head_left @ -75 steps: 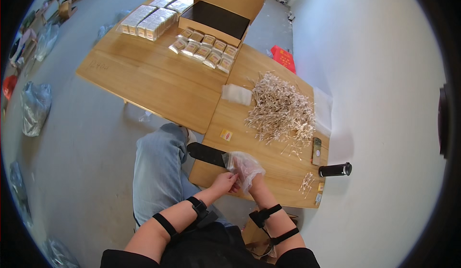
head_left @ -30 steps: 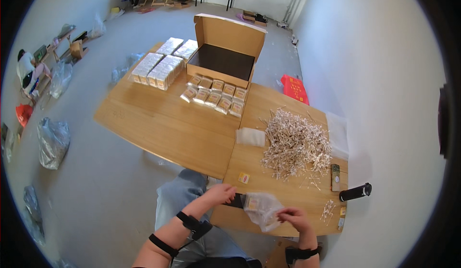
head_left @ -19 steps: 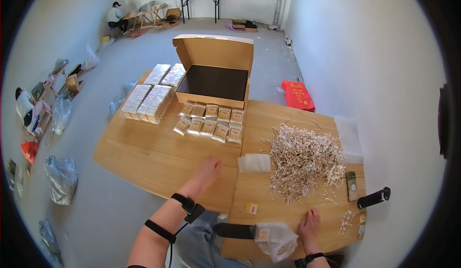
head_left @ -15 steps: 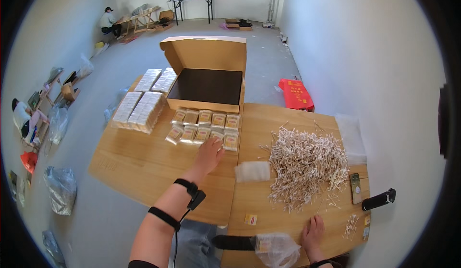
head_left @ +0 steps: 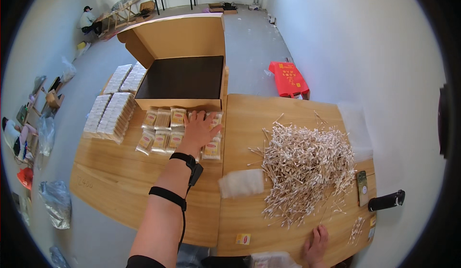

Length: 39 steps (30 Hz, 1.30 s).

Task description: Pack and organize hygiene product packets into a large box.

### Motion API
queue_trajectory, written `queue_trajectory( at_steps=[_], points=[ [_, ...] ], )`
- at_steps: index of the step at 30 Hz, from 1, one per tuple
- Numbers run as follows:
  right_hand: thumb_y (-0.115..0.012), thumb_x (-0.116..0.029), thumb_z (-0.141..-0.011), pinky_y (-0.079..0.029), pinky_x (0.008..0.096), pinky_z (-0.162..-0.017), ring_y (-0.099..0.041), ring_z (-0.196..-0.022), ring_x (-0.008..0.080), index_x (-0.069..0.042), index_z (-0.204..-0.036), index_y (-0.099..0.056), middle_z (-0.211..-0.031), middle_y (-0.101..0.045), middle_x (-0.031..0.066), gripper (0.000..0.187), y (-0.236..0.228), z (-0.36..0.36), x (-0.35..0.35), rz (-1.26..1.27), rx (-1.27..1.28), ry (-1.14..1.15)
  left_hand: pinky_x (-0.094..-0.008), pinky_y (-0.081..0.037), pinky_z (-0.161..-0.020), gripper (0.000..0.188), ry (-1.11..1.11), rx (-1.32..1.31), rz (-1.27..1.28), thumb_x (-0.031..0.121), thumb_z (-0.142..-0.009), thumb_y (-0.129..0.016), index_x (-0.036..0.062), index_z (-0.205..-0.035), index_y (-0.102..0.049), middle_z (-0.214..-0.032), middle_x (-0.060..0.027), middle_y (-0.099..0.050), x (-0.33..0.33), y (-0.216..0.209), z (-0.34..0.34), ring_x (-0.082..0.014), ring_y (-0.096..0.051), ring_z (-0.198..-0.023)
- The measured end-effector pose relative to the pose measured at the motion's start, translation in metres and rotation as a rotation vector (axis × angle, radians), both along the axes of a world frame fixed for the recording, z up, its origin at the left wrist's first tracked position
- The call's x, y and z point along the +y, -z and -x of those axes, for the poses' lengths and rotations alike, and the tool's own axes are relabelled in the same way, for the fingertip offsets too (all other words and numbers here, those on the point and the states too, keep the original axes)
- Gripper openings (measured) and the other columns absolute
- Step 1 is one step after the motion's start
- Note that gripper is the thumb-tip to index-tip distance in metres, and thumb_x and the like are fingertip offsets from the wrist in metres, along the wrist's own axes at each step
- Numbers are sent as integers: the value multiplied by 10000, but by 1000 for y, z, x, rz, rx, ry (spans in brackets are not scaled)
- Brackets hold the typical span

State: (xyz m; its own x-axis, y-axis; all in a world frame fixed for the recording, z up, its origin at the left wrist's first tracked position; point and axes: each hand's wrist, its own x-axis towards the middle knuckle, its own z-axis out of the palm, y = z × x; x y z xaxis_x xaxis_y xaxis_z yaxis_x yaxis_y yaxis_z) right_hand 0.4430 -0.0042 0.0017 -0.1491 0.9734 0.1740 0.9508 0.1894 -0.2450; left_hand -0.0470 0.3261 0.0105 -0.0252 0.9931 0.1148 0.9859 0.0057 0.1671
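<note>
My left hand (head_left: 198,129) lies with fingers spread over two rows of small clear packets of cotton swabs (head_left: 178,117); it covers some of them. The packets bear yellow and red labels and lie before an open cardboard box (head_left: 192,105) with a flat black surface inside. My right hand (head_left: 316,245) rests on the table's near side, fingers stretched out and apart, holding nothing visible. Beyond it spreads a large heap of loose cotton swabs (head_left: 307,167). A stack of clear plastic bags (head_left: 242,183) lies between heap and packets. Near the front edge is a small yellow card (head_left: 243,239).
White wrapped bundles (head_left: 111,112) stand left of the box. A phone (head_left: 362,188), a black bottle (head_left: 386,200) and a few stray swabs (head_left: 356,230) lie at the right. A plastic bag (head_left: 273,260) sits at the near edge. Two people work at the far left.
My left hand has moved forward from the near row of packets onto the far row, its fingers spreading. The whole view has shifted; my right hand stays at the table's near side.
</note>
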Motion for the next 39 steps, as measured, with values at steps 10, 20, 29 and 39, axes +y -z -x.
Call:
queue_trajectory(
  at_steps=[10, 20, 29, 39],
  points=[
    [-592, -131, -757, -312, 540, -1042, -399, -1236, 451, 26, -1218, -476, -1296, -436, 245, 500, -5, 0, 2, 12, 2, -24, -671, -187, -1069, 591, 17, -24, 45, 557, -903, -477, 227, -1394, -464, -1419, -155, -406, -63, -5, -9, -415, -321, -1336],
    [-585, -209, -906, -299, 489, -1099, -371, -1304, 416, -18, -1310, -450, -1412, -410, 214, 467, 1, -6, -1, 70, -40, 13, -673, -216, -1048, 552, 125, 1, -86, 525, -906, -506, 226, -1370, -482, -1326, -148, -467, -132, 5, -4, -396, -353, -1303],
    [-566, -183, -919, -361, 495, -1049, -422, -1256, 414, -20, -1289, -460, -1365, -446, 222, 418, -11, 7, 4, 23, -85, 22, -660, -192, -1071, 512, -133, 74, -152, 514, -931, -467, 199, -1326, -550, -1397, -161, -441, -29, -23, 115, -388, -285, -1370],
    [-575, -105, -755, -300, 529, -1055, -391, -1257, 448, 19, -1233, -473, -1318, -430, 244, 505, -6, 0, 2, 52, -38, -3, -750, -161, -1003, 492, -312, 65, -4, 585, -891, -486, 265, -1240, -619, -1419, -167, -434, -41, -3, 133, -419, -263, -1383]
  ],
)
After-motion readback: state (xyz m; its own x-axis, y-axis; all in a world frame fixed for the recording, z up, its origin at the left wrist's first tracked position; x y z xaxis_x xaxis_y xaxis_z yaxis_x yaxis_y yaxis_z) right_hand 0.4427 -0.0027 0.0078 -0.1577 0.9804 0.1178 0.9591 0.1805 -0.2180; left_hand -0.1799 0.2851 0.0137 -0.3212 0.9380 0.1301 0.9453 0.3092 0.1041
